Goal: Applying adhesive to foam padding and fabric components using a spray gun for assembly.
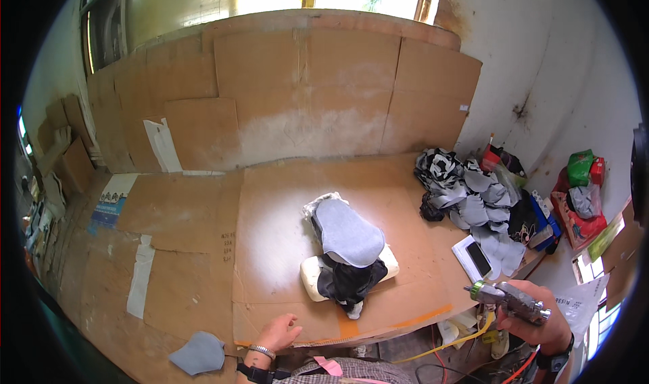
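Right hand (pixel 541 320) grips a silver spray gun (pixel 508 299); left hand (pixel 277 332) rests open on cardboard (pixel 270 249).

Bare cardboard (pixel 270 235) left of foam block (pixel 312 276); fabric pile (pixel 473 201) crowds right.

A grey fabric piece (pixel 347 233) lies over black cloth (pixel 350 280) on a cream-white foam block (pixel 312 278) in the middle of the brown cardboard-covered table (pixel 189 249), with another grey piece (pixel 198 353) at the near left. At the far right a pile of grey pieces (pixel 483 211) mixes with black-and-white patterned fabric (pixel 438 169), near green and red packets (pixel 583 170). The right hand (pixel 541 320) grips a silver metallic spray gun (pixel 510 297) fed by a yellow hose (pixel 449 343).
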The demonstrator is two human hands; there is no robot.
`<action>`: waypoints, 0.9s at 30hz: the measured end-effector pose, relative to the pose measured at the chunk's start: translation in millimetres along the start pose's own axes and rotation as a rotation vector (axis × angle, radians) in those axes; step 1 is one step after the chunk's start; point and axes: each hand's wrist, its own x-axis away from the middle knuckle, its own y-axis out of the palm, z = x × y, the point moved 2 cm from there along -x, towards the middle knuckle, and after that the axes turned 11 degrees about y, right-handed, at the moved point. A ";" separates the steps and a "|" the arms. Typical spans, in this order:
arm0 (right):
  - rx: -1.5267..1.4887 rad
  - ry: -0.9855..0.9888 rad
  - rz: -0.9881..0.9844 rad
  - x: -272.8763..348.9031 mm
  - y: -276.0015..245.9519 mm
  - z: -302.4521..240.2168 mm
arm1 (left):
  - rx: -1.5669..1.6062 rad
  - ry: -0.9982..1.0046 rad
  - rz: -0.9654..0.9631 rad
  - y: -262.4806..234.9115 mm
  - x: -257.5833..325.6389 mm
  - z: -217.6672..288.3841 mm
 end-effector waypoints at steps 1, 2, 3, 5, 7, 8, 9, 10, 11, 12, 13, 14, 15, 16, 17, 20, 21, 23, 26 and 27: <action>-0.022 -0.022 -0.027 0.2 2.7 -2.9 | -0.007 -0.001 -0.011 0.4 0.7 1.0; -0.060 -0.011 -0.069 -0.9 4.6 -5.0 | -0.017 -0.015 -0.025 0.4 1.3 1.6; -0.033 -0.016 -0.133 -2.3 5.0 -7.5 | -0.015 -0.010 -0.013 0.1 2.0 2.9; 0.035 -0.069 -0.190 -5.2 5.0 -9.6 | -0.029 -0.002 -0.005 0.6 3.8 5.0; 0.084 -0.079 -0.246 -7.8 -0.3 -6.9 | 0.002 -0.026 0.025 0.8 6.3 5.2; 0.103 -0.106 -0.246 -8.9 -3.3 -4.6 | 0.024 -0.063 0.043 0.9 7.8 4.5; -0.003 -0.075 -0.146 -10.2 -8.0 -0.5 | 0.031 -0.054 0.055 0.9 9.1 4.6; -0.109 -0.043 -0.047 -12.1 -13.8 4.0 | 0.026 -0.066 0.059 0.8 10.4 4.3; -0.135 0.005 0.009 -12.2 -21.5 7.1 | 0.020 -0.078 0.063 0.8 11.5 4.5; -0.133 0.000 0.002 -12.9 -27.1 9.0 | 0.022 -0.083 0.069 1.1 12.3 5.4; -0.059 -0.036 -0.006 -13.6 -33.1 9.0 | 0.012 -0.093 0.079 1.5 12.7 6.9; 0.016 -0.073 -0.012 -14.7 -37.9 8.9 | -0.004 -0.113 0.086 2.1 11.8 9.1; 0.036 -0.056 -0.114 -15.9 -44.8 7.1 | 0.005 -0.101 0.097 3.5 8.9 12.9; 0.039 -0.061 -0.116 -20.4 -47.3 7.3 | 0.007 -0.101 0.126 5.1 5.8 17.5; -0.056 -0.070 -0.094 -25.7 -46.8 8.8 | 0.007 -0.126 0.134 7.6 3.7 22.2; -0.295 -0.057 -0.107 -45.7 -51.1 12.7 | 0.007 -0.080 0.205 17.1 -14.5 41.6; -0.182 -0.102 -0.152 -53.4 -53.8 12.6 | 0.009 -0.086 0.196 21.5 -19.4 47.0; -0.023 -0.130 -0.192 -57.0 -59.8 14.3 | 0.104 -0.024 0.305 26.6 -28.2 56.4; 0.147 -0.220 -0.296 -54.4 -72.0 15.7 | 0.138 -0.054 0.332 35.7 -32.3 63.4; 0.136 -0.238 -0.289 -56.0 -73.3 18.0 | 0.140 -0.039 0.345 39.7 -33.8 66.2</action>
